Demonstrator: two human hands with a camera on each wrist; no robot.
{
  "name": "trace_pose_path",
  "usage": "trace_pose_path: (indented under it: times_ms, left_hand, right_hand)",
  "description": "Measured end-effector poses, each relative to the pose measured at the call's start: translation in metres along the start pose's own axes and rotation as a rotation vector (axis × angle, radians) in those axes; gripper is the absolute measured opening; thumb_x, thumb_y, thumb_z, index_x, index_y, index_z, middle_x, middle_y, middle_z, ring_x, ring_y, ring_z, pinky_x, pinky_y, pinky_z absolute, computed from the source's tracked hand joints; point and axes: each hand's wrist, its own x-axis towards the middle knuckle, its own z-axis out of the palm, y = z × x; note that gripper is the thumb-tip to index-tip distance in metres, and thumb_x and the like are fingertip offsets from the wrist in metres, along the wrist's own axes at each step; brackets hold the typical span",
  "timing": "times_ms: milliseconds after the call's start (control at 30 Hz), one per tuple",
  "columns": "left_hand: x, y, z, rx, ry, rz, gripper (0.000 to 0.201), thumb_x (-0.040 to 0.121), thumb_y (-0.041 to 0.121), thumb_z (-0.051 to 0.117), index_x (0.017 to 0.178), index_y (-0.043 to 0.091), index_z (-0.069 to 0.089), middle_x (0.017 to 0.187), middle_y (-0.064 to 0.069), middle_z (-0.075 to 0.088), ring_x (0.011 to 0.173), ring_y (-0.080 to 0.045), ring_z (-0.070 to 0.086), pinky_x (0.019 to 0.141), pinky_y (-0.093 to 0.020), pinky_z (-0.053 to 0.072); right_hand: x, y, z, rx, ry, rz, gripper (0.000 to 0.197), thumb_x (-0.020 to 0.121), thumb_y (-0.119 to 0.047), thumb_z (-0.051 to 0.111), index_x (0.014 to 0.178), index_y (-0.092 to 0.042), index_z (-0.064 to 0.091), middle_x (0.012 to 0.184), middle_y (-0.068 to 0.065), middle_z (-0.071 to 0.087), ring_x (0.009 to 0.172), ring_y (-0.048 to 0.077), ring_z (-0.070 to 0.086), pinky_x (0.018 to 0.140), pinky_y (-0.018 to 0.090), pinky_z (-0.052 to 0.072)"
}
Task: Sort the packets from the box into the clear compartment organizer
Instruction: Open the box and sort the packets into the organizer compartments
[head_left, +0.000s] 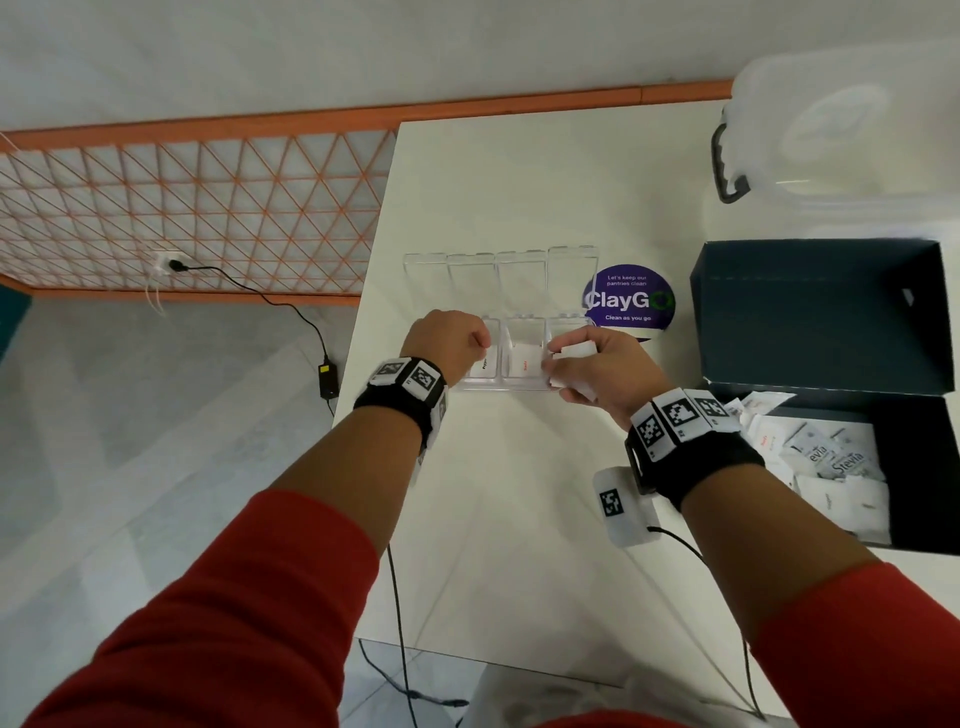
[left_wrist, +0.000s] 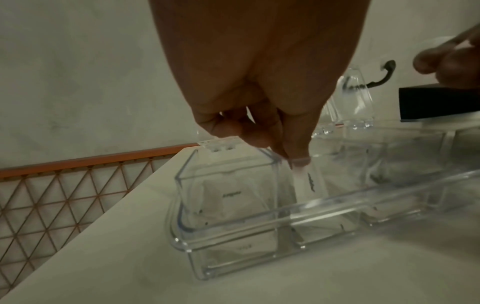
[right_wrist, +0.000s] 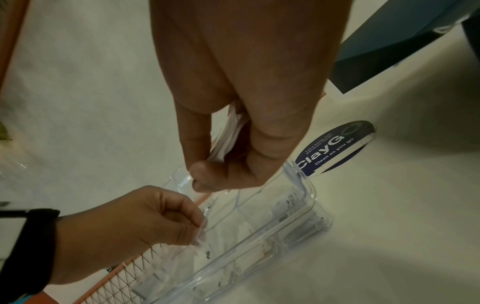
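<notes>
From the head view I see both hands over the near row of the clear organizer (head_left: 498, 317), which runs left-right near the table's (head_left: 519, 493) left edge, lids tipped up at the far side. My left hand (head_left: 449, 340) pinches a packet (left_wrist: 307, 181) upright, long axis vertical, lowering into the second compartment from the left; only the left wrist view shows that grip. My right hand (head_left: 592, 366) clenches a stack of packets (right_wrist: 231, 135), their edges plain in the right wrist view. The box (head_left: 831, 395) lies open at right, more packets inside. Bare table spreads near me.
</notes>
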Motion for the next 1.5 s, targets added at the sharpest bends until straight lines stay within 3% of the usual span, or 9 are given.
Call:
trace_pose_path:
  times_ms: [300,467,600,667,767,900,1133,1367,1500]
  left_hand:
    - [-0.001,-0.001,-0.001,0.191,-0.085,0.028,0.025,0.092,0.012,0.057,0.115,0.017,0.066,0.119,-0.007,0.064,0.109,-0.026,0.058,0.094,-0.033,0.043]
    - [-0.013,0.015,-0.014,-0.127,0.15,0.021,0.016,0.087,0.012,0.057,0.097,0.017,0.069,0.097,0.002,0.069,0.089,-0.018,0.063,0.078,-0.03,0.051]
    - [-0.023,0.042,-0.025,-0.481,-0.132,-0.03,0.016,0.079,0.036,0.066,0.092,0.026,0.067,0.077,0.008,0.072,0.064,-0.01,0.066,0.059,-0.024,0.048]
    - [-0.025,0.048,-0.027,-0.507,-0.206,0.004,0.021,0.077,0.03,0.075,0.095,0.023,0.066,0.071,0.006,0.073,0.062,-0.008,0.067,0.06,-0.024,0.048]
    - [-0.024,0.048,-0.028,-0.603,-0.085,-0.019,0.018,0.076,0.015,0.077,0.09,0.021,0.067,0.069,0.003,0.072,0.064,-0.007,0.068,0.064,-0.025,0.049]
    - [-0.026,0.043,-0.028,-0.668,0.023,-0.028,0.012,0.076,0.018,0.078,0.082,0.026,0.07,0.07,0.005,0.072,0.067,-0.007,0.068,0.066,-0.025,0.053]
    - [-0.034,0.042,-0.028,-0.723,0.094,0.015,0.014,0.077,0.015,0.077,0.077,0.027,0.072,0.068,0.003,0.072,0.063,-0.005,0.065,0.061,-0.015,0.049]
    - [-0.029,0.017,-0.035,-0.625,0.218,-0.119,0.012,0.082,0.014,0.073,0.079,0.025,0.069,0.077,0.004,0.071,0.071,-0.008,0.068,0.065,-0.018,0.049]
    - [-0.021,0.006,-0.031,-0.445,0.216,-0.187,0.008,0.084,0.015,0.071,0.084,0.023,0.069,0.081,0.009,0.067,0.072,0.0,0.06,0.063,-0.008,0.04]
  right_hand:
    - [-0.001,-0.007,-0.001,0.178,-0.15,0.064,0.029,0.091,0.009,0.048,0.104,-0.007,0.068,0.097,0.014,0.073,0.078,0.027,0.071,0.061,0.031,0.059]
    - [-0.005,-0.008,0.005,0.106,-0.094,0.027,0.019,0.091,0.005,0.062,0.098,-0.01,0.069,0.113,0.011,0.064,0.081,0.021,0.072,0.064,0.028,0.061]
    - [-0.007,-0.007,0.008,0.16,0.025,-0.039,0.013,0.09,0.001,0.067,0.092,-0.011,0.064,0.107,0.016,0.068,0.093,0.03,0.072,0.075,0.035,0.06]
    - [-0.008,-0.007,0.008,0.208,0.051,-0.056,0.012,0.09,0.0,0.068,0.091,-0.011,0.063,0.103,0.017,0.069,0.089,0.028,0.069,0.078,0.036,0.06]
    - [-0.011,-0.008,0.008,0.143,0.052,-0.063,0.017,0.086,-0.001,0.072,0.086,-0.014,0.063,0.09,0.015,0.068,0.077,0.025,0.065,0.068,0.03,0.059]
    - [-0.018,-0.005,0.007,0.032,0.002,-0.068,0.021,0.08,0.0,0.077,0.083,-0.016,0.063,0.078,0.008,0.068,0.067,0.017,0.069,0.058,0.022,0.056]
    - [-0.024,-0.005,0.006,0.012,0.005,-0.079,0.019,0.082,0.002,0.075,0.085,-0.014,0.065,0.077,0.005,0.068,0.058,0.012,0.068,0.055,0.02,0.054]
    - [-0.026,-0.002,0.008,0.043,0.033,0.011,0.016,0.088,0.004,0.066,0.086,-0.012,0.063,0.075,0.007,0.07,0.054,0.011,0.064,0.052,0.02,0.05]
    - [-0.027,-0.002,0.008,0.056,0.013,0.029,0.017,0.088,0.005,0.064,0.086,-0.011,0.062,0.081,0.01,0.068,0.061,0.017,0.062,0.059,0.026,0.048]
